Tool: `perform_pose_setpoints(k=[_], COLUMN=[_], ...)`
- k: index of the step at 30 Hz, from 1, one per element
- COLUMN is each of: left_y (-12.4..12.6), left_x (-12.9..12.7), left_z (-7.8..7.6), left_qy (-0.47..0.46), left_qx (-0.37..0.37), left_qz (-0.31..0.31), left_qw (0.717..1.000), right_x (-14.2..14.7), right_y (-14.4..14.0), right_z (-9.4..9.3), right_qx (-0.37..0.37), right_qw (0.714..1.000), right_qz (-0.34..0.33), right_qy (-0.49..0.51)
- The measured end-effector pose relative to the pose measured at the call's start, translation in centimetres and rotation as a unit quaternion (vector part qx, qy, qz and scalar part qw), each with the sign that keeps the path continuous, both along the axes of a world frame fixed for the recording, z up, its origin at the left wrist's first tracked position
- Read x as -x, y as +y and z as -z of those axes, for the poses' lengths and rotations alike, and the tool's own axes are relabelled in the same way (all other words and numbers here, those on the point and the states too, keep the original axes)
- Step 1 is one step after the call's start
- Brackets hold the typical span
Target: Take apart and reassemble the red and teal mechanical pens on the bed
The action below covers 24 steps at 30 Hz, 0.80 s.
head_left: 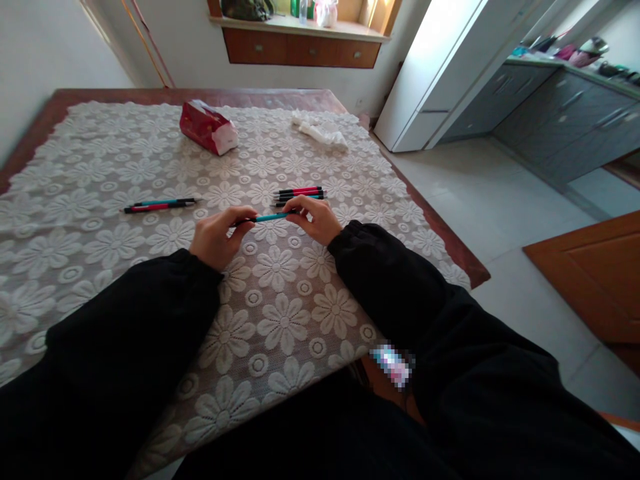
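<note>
Black sleeves (135, 320) frame a blue-and-black pen (271, 217), near twelve o'clock over the tablecloth (284, 323); left hand (218, 239) and right hand (317, 219) pinch its opposite ends, fingers closed. A slackened pinch could drop it against the row of pens (299, 193) at its two o'clock. On the red packet (203, 127), at eleven, no writing is legible.

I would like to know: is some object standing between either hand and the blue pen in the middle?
Nothing visible stands in the way: the left hand and the right hand hold the blue pen directly, one near each end.
</note>
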<state>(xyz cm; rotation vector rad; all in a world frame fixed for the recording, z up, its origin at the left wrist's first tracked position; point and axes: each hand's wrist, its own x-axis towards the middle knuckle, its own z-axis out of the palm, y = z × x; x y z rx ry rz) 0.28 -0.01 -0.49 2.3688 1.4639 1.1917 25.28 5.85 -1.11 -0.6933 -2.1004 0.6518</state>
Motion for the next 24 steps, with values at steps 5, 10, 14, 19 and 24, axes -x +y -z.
perform_pose_setpoints(k=[5,10,14,19,24], left_y=[-0.36,-0.35,-0.33,-0.31,-0.43], left_x=[-0.07,0.00,-0.01,-0.15,-0.18], left_z=[-0.44,-0.48,-0.47,-0.74,-0.90], left_qy=[0.008,0.007,-0.006,-0.013,-0.021], left_qx=[-0.039,-0.054,-0.040,-0.013,-0.016], left_qz=[0.025,0.057,0.058,0.023,0.029], left_qw=[0.999,0.997,0.997,1.000,0.999], right_x=[-0.10,-0.14,-0.19,-0.14,0.05], right_y=[-0.13,-0.16,-0.26,-0.74,-0.63], right_z=[-0.08,-0.03,-0.26,-0.81,-0.48], right_qx=[0.020,0.025,0.017,-0.008,-0.020], right_qw=[1.000,0.999,0.998,0.997,0.996], right_qz=[-0.010,-0.016,-0.006,0.003,-0.021], right_qy=[-0.005,-0.043,-0.064,-0.077,-0.089])
